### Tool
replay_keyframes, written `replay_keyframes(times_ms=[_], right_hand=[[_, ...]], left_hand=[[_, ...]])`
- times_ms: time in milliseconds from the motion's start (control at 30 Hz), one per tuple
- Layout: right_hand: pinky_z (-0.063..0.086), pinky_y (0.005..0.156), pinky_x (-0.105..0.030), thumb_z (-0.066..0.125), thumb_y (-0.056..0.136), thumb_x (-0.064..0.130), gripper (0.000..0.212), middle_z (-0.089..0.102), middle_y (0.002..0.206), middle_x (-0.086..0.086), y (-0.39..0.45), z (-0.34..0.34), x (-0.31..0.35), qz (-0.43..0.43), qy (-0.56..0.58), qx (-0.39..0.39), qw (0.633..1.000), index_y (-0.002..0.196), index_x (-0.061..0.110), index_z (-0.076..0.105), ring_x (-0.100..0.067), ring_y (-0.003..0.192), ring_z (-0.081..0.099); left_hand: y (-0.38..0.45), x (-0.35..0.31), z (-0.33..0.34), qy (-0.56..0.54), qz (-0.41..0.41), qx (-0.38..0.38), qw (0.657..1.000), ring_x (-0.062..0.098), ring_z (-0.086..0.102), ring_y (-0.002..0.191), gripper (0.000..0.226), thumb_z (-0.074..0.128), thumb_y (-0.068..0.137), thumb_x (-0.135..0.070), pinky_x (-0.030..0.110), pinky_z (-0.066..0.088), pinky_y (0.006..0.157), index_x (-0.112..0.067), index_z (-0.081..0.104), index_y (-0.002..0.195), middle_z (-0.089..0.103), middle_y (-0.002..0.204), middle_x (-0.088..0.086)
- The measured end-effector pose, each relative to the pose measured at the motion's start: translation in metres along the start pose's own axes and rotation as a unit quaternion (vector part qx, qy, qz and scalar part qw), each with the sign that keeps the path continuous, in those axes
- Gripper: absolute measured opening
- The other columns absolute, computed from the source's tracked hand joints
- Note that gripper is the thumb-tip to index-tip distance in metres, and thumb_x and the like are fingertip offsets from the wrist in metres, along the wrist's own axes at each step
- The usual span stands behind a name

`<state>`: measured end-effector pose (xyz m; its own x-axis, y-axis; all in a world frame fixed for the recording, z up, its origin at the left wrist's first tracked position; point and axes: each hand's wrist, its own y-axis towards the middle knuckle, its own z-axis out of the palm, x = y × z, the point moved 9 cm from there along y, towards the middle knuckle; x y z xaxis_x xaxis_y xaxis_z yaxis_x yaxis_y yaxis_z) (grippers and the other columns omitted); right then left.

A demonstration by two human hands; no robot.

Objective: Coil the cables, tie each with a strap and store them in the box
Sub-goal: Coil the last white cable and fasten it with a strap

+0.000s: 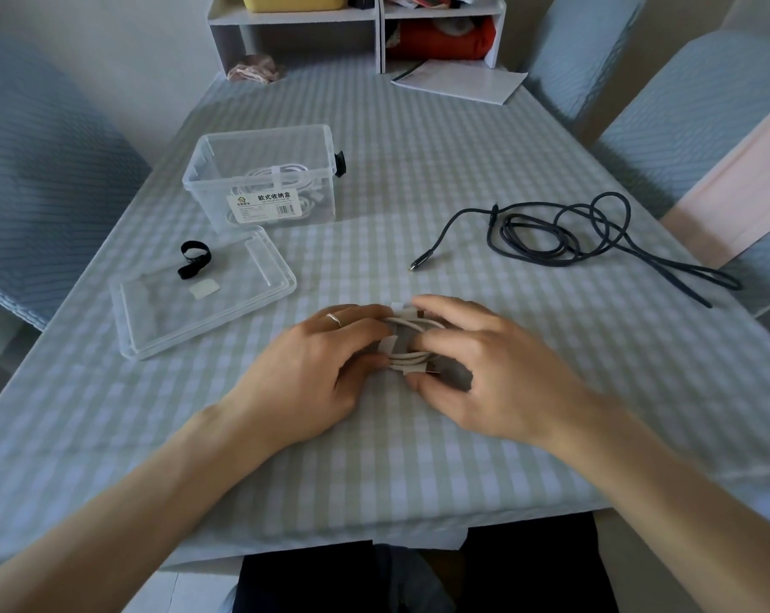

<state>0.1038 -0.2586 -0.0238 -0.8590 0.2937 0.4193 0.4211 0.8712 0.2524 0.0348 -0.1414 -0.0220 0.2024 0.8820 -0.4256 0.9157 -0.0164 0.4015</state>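
Observation:
A coiled white cable (411, 358) lies on the checked tablecloth between my hands, with a pale strap (401, 337) wrapped across it. My left hand (316, 369) grips the coil's left side. My right hand (476, 373) pinches the strap and coil from the right. A clear plastic box (206, 170) stands at the back left and holds a tied white cable (281, 177). Its lid (268, 303) lies in front of it, with a black strap (193, 258) and a white strap (205, 288) on it. A loose dark cable (564, 236) sprawls at the right.
A white shelf unit (356, 19) stands at the table's far end with papers (458, 84) beside it. Covered chairs (683, 126) flank the table on both sides. A small black object (341, 163) sits behind the box.

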Motion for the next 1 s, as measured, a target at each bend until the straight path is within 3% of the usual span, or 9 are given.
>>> replay_keyframes(times_ms=[133,233,333,500,667,800,1000], right_hand=[[0.039,0.110,-0.031,0.064,0.090,0.049,0.032,0.041,0.154,0.007,0.004,0.001,-0.003,0.007,0.036,0.033,0.999,0.118,0.034,0.069,-0.005,0.141,0.036],[0.029,0.111,-0.018,0.068,0.088,0.047,0.033,0.046,0.151,0.004,0.008,0.003,-0.003,-0.001,0.040,0.037,0.999,0.117,0.031,0.071,-0.007,0.139,0.037],[0.038,0.107,-0.024,0.064,0.086,0.049,0.035,0.055,0.139,0.006,0.010,0.003,-0.003,-0.014,0.026,0.031,0.999,0.113,0.029,0.073,-0.010,0.128,0.047],[0.051,0.091,-0.034,0.051,0.087,0.057,0.040,0.060,0.126,0.010,0.009,0.003,0.005,-0.035,-0.028,0.026,0.999,0.106,0.030,0.074,-0.013,0.112,0.054],[0.052,0.086,-0.040,0.052,0.087,0.060,0.041,0.058,0.126,0.009,0.007,0.005,0.001,-0.031,-0.021,0.026,0.999,0.101,0.030,0.075,-0.016,0.109,0.054],[0.052,0.087,-0.041,0.054,0.086,0.064,0.044,0.055,0.126,0.006,0.009,0.004,-0.003,-0.025,-0.013,0.031,0.999,0.106,0.030,0.074,-0.014,0.112,0.053],[0.053,0.083,-0.033,0.057,0.082,0.069,0.048,0.047,0.120,0.012,0.008,0.000,-0.004,-0.025,0.004,0.029,0.999,0.108,0.032,0.073,0.001,0.106,0.048]], left_hand=[[0.001,-0.001,-0.001,-0.003,0.013,0.009,1.000,0.016,0.061,0.120,0.020,0.059,0.093,-0.020,0.040,0.055,0.089,-0.014,0.068,0.111,0.064,0.131,0.000],[0.003,0.000,-0.003,-0.014,0.013,0.017,1.000,0.010,0.062,0.117,0.020,0.065,0.090,-0.017,0.028,0.051,0.093,-0.016,0.069,0.110,0.063,0.130,-0.008],[0.008,-0.002,-0.007,-0.035,0.016,0.027,0.999,0.003,0.063,0.110,0.022,0.070,0.088,-0.017,0.013,0.046,0.091,-0.016,0.070,0.110,0.065,0.125,-0.014],[0.024,0.005,-0.014,-0.081,-0.003,0.042,0.996,0.000,0.067,0.094,0.040,0.067,0.084,-0.042,0.022,0.052,0.082,-0.015,0.070,0.113,0.072,0.103,-0.010],[0.030,0.000,0.000,-0.081,0.050,0.101,0.990,0.004,0.063,0.110,0.055,0.074,0.078,-0.041,0.019,0.047,0.095,-0.015,0.063,0.126,0.068,0.120,-0.007],[0.030,0.003,0.001,-0.073,0.065,0.101,0.990,0.005,0.063,0.108,0.059,0.074,0.079,-0.045,0.020,0.047,0.093,-0.015,0.061,0.128,0.068,0.118,-0.008],[0.032,0.015,0.005,-0.092,0.018,0.106,0.990,0.005,0.062,0.109,0.077,0.070,0.071,-0.062,0.027,0.049,0.092,-0.017,0.054,0.132,0.066,0.120,-0.011]])
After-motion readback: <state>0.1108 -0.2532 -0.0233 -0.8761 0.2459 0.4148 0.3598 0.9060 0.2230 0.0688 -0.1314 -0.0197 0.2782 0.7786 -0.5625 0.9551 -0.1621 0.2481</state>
